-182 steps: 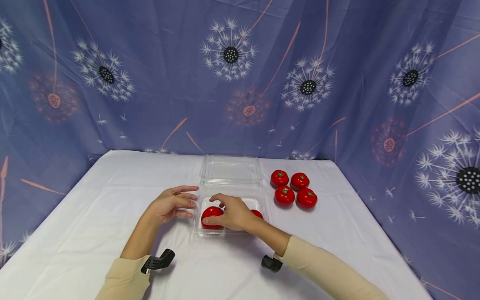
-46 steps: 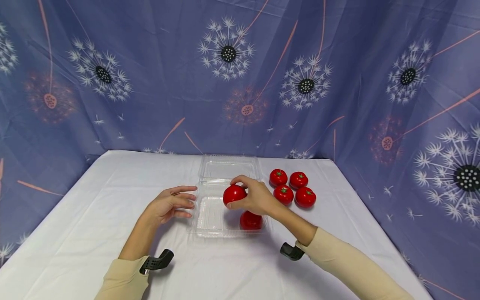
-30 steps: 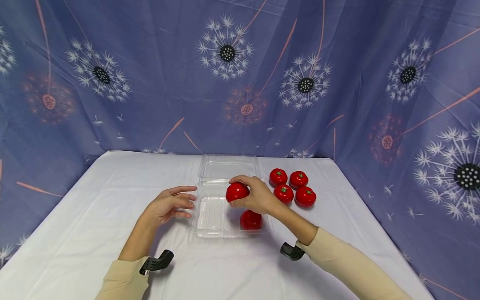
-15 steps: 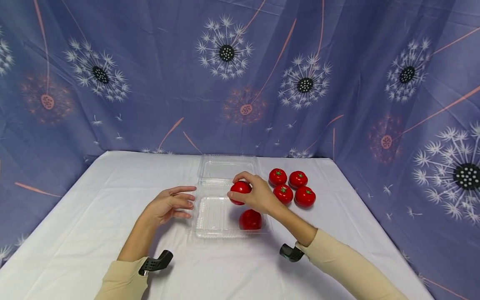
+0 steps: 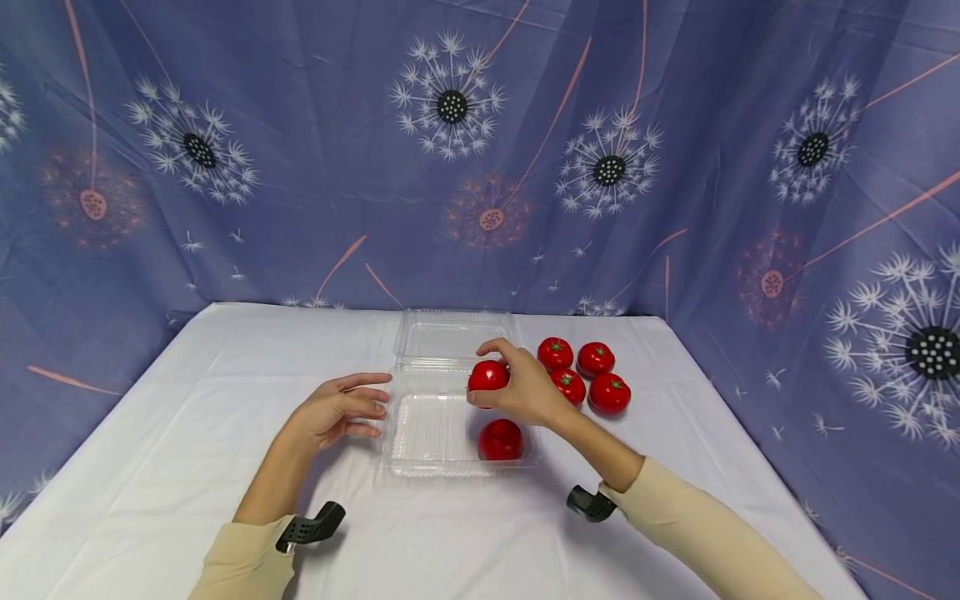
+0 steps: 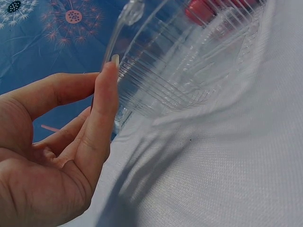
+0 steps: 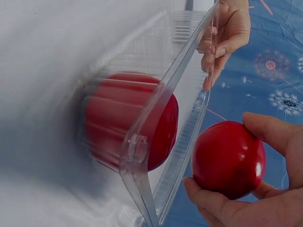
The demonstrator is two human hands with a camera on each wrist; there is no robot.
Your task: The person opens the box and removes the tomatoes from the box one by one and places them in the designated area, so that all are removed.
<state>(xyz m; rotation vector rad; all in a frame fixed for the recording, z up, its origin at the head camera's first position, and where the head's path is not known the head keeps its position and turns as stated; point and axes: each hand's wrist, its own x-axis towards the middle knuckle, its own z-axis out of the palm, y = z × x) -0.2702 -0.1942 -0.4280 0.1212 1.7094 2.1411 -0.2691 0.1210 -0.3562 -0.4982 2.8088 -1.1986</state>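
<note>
A clear plastic clamshell box [image 5: 427, 468] lies unfolded on the table, its lid [image 5: 459, 340] laid back behind the base. In the right wrist view my right hand [image 7: 277, 161] grips a glossy red tomato [image 7: 228, 160] between thumb and fingers, raised beside the box's rim. From the head view that tomato [image 5: 487, 379] is over the back right of the base. Another tomato [image 5: 501, 440] sits inside, in the front right corner. My left hand [image 5: 330, 414] is at the box's left side, and its fairly straight fingers [image 6: 105, 90] reach the rim.
Several red tomatoes with green stems, one of them a tomato [image 5: 610, 394] at the near right, are grouped right of the box. A white cloth [image 5: 172, 450] covers the table. Behind hangs a blue curtain [image 5: 315, 167] with dandelion prints.
Since the first frame, my right hand has lifted a tomato from the box's front left and carried it back and to the right. My left hand has stayed at the rim.
</note>
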